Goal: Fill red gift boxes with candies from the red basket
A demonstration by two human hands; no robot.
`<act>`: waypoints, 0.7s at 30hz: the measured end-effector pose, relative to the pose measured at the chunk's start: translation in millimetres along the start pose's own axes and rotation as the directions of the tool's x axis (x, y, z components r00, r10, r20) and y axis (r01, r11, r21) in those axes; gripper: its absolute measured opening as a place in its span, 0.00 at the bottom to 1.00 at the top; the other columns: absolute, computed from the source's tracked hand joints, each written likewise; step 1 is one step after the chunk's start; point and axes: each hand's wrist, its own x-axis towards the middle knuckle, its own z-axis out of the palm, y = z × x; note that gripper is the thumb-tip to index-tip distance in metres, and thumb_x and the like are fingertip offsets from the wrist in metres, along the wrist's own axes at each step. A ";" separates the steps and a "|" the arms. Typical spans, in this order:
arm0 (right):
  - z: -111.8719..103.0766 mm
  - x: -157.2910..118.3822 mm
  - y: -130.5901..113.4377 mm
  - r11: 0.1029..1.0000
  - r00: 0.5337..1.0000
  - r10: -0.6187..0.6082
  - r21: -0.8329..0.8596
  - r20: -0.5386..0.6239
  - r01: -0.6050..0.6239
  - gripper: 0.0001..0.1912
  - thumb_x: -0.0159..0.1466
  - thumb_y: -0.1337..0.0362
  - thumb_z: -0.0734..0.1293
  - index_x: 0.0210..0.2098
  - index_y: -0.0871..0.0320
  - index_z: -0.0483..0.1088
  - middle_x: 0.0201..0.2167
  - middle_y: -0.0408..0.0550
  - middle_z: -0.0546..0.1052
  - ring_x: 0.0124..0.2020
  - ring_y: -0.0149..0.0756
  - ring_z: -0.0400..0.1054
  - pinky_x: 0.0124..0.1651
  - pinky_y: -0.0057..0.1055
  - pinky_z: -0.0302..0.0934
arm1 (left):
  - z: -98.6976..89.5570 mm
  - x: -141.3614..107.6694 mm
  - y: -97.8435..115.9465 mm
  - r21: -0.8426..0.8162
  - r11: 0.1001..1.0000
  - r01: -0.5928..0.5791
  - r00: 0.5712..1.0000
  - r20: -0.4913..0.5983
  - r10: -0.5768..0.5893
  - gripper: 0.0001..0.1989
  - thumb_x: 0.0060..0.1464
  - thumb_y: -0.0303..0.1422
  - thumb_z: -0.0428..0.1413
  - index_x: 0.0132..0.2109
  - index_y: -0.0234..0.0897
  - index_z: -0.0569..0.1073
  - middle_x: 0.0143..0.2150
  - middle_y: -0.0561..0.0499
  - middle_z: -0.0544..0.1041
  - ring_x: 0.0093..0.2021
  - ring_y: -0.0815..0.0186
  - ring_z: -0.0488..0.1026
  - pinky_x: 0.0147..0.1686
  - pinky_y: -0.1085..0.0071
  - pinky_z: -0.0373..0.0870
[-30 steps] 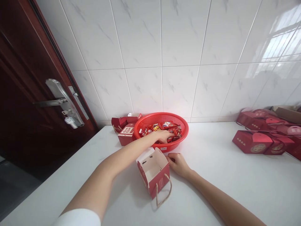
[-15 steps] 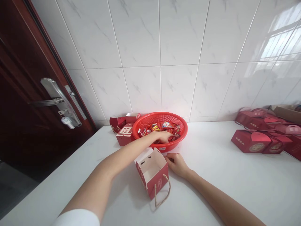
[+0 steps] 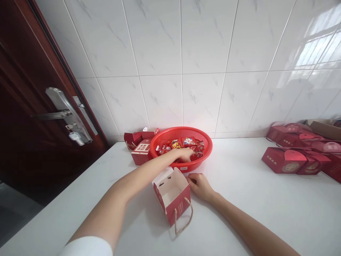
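Note:
My left hand [image 3: 185, 154] reaches into a red plastic basket [image 3: 207, 156] of red-wrapped packets [image 3: 188, 141]. Its fingers point down among the packets, and the fingertips are hidden, so I cannot tell whether they grip one. In front of the basket stands an open red gift box [image 3: 178, 208], white inside, with a twisted rope handle [image 3: 189, 222] hanging on the near side. Beside the box, my right hand [image 3: 200, 185] rests on the table with curled fingers closed at the box's far right edge. The inside of the box shows two dark slots and no packets.
Several red boxes [image 3: 141, 152] stand left of the basket, against the tiled wall [image 3: 160, 103]. More closed red boxes [image 3: 286, 161] sit at the right on the white table [image 3: 234, 170]. A dark red door with a metal handle [image 3: 62, 113] is at the left.
Almost nothing differs. My left hand stays down in the basket, with at most a slight shift of its fingers, and my right hand remains beside the box.

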 end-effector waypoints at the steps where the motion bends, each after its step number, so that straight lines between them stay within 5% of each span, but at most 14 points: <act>1: 0.0 0.0 0.3 1.000 1.000 -0.002 -0.002 0.001 0.002 0.19 0.61 0.58 0.57 0.18 0.55 0.46 0.16 0.38 0.51 0.23 0.30 0.42 0.26 0.29 0.41 | -1.6 -0.4 0.0 -0.011 1.000 0.003 1.000 0.016 -0.003 0.10 0.33 0.25 0.63 0.27 0.38 0.74 0.24 0.52 0.74 0.29 0.57 0.74 0.30 0.68 0.68; 10: 0.0 0.4 1.9 1.000 1.000 -0.008 -0.012 0.002 0.008 0.19 0.62 0.60 0.57 0.18 0.55 0.46 0.16 0.37 0.52 0.22 0.29 0.42 0.26 0.29 0.42 | -29.1 -12.6 1.4 -0.245 0.966 -0.083 0.993 -0.102 0.059 0.10 0.43 0.32 0.63 0.36 0.37 0.75 0.38 0.50 0.80 0.43 0.58 0.76 0.41 0.68 0.72; 15: -0.3 0.1 3.0 1.000 1.000 -0.013 -0.008 0.012 0.013 0.18 0.62 0.60 0.58 0.19 0.55 0.48 0.17 0.38 0.55 0.22 0.29 0.44 0.26 0.29 0.43 | -39.9 -25.9 -8.2 -0.591 0.800 -0.104 0.986 -0.164 0.007 0.12 0.41 0.32 0.66 0.36 0.34 0.77 0.35 0.49 0.81 0.36 0.60 0.77 0.38 0.65 0.72; 21: 0.2 0.6 5.7 0.999 0.999 -0.040 0.015 0.011 0.040 0.18 0.62 0.60 0.58 0.19 0.55 0.49 0.17 0.38 0.55 0.22 0.29 0.44 0.25 0.28 0.43 | -45.8 -38.5 -25.9 -0.755 0.645 -0.118 0.972 -0.221 -0.080 0.19 0.41 0.31 0.69 0.43 0.35 0.79 0.36 0.49 0.82 0.32 0.65 0.76 0.33 0.70 0.73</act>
